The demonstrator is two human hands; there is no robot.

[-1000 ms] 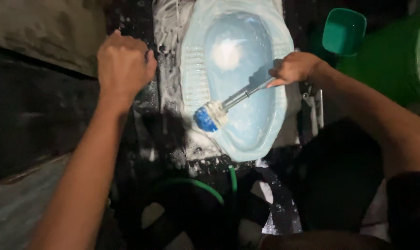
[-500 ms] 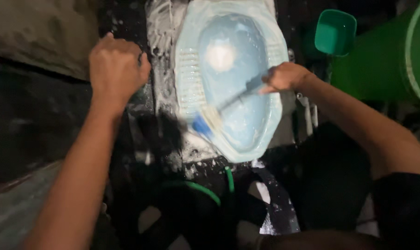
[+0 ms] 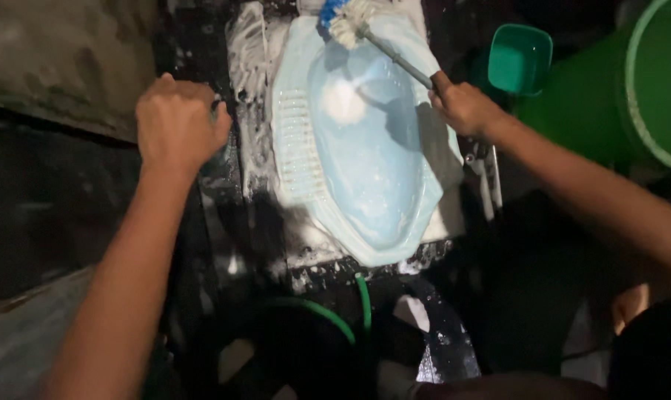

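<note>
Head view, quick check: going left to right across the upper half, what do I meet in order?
Left hand, clenched in a fist → pale blue squat toilet pan → right hand gripping the brush handle → small green scoop → large green bucket. The brush overlaps the pan, so it is left out.

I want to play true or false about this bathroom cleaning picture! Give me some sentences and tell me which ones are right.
1. The right hand holds the handle of a brush. True.
2. The brush head rests at the near end of the squat toilet pan. False: it is at the far end, by the top edge of the picture.
3. The left hand is closed in a fist beside the pan. True.
4. The small scoop near the big bucket is red. False: it is green, like the bucket.
5. A green hose curves across the dark floor below the pan. True.
6. The pan is dry and dusty. False: it looks wet, with white foam along its side.
</note>
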